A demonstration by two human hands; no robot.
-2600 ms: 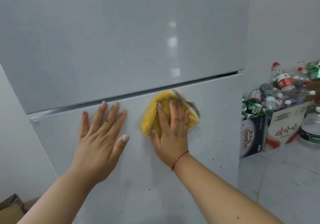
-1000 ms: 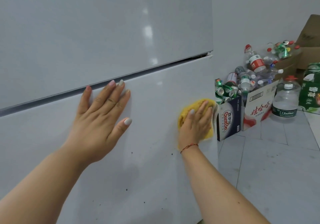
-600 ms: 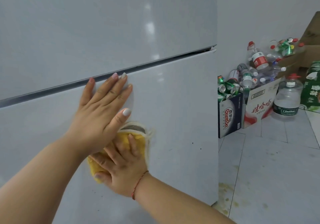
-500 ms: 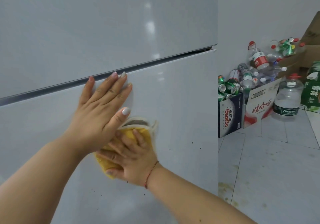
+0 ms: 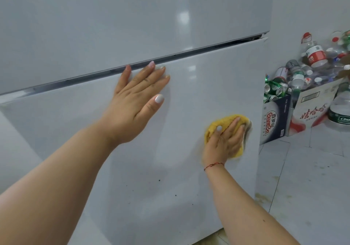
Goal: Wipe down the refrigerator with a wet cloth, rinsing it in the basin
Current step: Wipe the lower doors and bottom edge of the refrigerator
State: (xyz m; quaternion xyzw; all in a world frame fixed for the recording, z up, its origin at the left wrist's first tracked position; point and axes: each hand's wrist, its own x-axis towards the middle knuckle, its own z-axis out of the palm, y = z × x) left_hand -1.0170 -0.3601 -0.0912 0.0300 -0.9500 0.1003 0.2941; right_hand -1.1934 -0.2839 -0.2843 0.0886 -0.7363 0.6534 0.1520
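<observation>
A white two-door refrigerator (image 5: 189, 169) fills most of the view, with a dark gap between its upper and lower doors. My left hand (image 5: 136, 104) lies flat and open on the lower door, fingertips at the gap. My right hand (image 5: 223, 140) presses a yellow cloth (image 5: 221, 124) flat against the lower door, close to its right edge. Small dark specks dot the door below both hands. No basin is in view.
Right of the refrigerator, a dark blue carton (image 5: 274, 119) and a white carton (image 5: 312, 110) hold several empty cans and plastic bottles. A large clear water bottle (image 5: 341, 110) stands beside them. The tiled floor (image 5: 303, 188) has yellowish stains near the refrigerator's corner.
My right hand has swept the cloth from under my left hand across to the right edge of the lower door. My left hand stays flat on the door.
</observation>
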